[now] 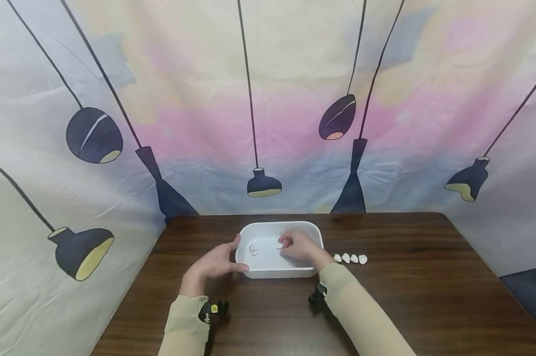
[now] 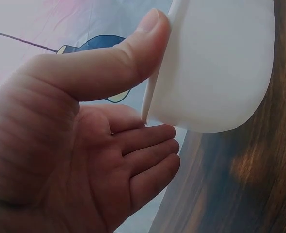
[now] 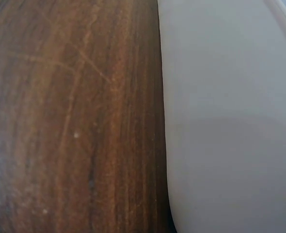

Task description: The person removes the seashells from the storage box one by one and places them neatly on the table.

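Note:
A white rectangular plastic tub (image 1: 279, 273) with rounded corners stands on the table. At its left end my left hand (image 1: 216, 260) holds the rim between thumb and fingers; in the left wrist view the thumb (image 2: 150, 39) lies against the rim and the lower fingers are loosely bent. My right hand (image 1: 300, 245) reaches inside the tub and pinches a small white pebble-like piece (image 1: 279, 245). Small pale pieces (image 1: 253, 250) lie on the tub's floor to the left. The right wrist view shows only the tub's outer wall (image 3: 225, 121) and the table, not the hand.
Several small white pebble-like pieces (image 1: 354, 258) lie in a short row just right of the tub. The dark wooden table (image 1: 419, 296) extends to both sides. Behind it hangs a cloth backdrop (image 1: 294, 148) printed with lamps.

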Action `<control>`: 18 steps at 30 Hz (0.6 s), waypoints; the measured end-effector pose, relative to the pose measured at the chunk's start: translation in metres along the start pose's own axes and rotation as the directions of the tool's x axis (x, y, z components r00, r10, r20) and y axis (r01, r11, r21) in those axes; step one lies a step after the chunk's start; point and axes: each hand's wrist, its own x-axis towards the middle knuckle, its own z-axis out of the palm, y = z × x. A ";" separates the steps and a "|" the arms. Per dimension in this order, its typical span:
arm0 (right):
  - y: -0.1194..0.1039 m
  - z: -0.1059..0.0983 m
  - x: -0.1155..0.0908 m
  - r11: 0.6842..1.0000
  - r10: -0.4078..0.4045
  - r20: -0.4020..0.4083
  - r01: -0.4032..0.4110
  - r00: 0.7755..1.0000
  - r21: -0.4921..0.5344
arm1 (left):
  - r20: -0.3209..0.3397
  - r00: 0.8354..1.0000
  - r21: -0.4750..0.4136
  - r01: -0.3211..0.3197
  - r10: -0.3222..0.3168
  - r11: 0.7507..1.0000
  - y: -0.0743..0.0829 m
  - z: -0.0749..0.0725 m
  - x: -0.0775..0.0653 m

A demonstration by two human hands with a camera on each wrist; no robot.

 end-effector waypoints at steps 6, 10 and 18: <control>0.001 -0.001 -0.001 1.000 -0.021 0.006 0.021 1.000 -0.006 | -0.002 1.000 -0.009 -0.001 0.001 1.000 -0.001 0.001 0.000; 0.001 0.000 -0.001 1.000 -0.020 0.004 0.020 1.000 0.004 | -0.005 1.000 0.000 -0.004 0.004 1.000 -0.001 0.001 0.000; 0.000 0.003 0.000 0.999 0.040 0.003 -0.040 0.999 -0.012 | -0.005 1.000 0.003 -0.003 0.003 1.000 -0.003 0.001 0.000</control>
